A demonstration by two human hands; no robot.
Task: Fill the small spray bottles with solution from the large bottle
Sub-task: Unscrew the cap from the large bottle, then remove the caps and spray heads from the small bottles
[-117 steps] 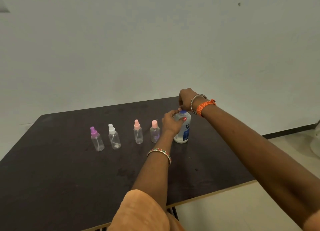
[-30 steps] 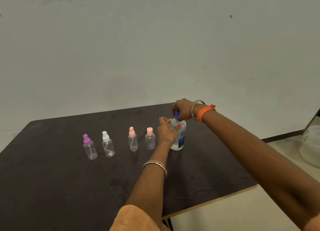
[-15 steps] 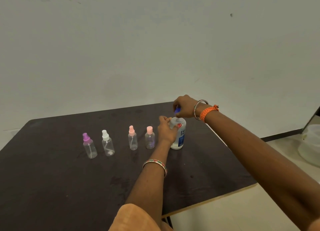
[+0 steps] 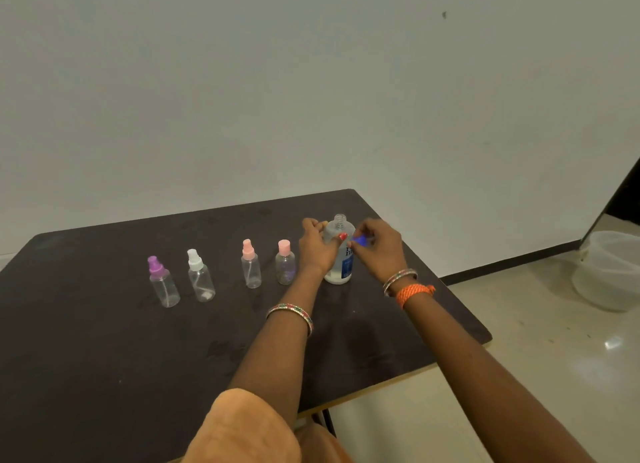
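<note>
The large clear bottle (image 4: 341,268) with a blue label stands upright on the dark table (image 4: 104,341), its threaded neck uncapped. My left hand (image 4: 317,249) grips its body from the left. My right hand (image 4: 379,246) pinches the blue cap (image 4: 361,240) just to the right of the bottle's shoulder. Left of them stand several small clear spray bottles in a row: a purple-topped bottle (image 4: 162,284), a white-topped bottle (image 4: 200,279), a pink-topped bottle (image 4: 250,267) and a shorter pink-capped bottle (image 4: 285,262). All have their tops on.
A translucent plastic bucket (image 4: 609,272) stands on the floor at the right. The table's right edge (image 4: 485,338) lies close to my right forearm. A pale wall runs behind the table.
My right hand has lifted the blue cap off the large bottle and brought it down to the bottle's right side. The left hand keeps its hold on the bottle.
</note>
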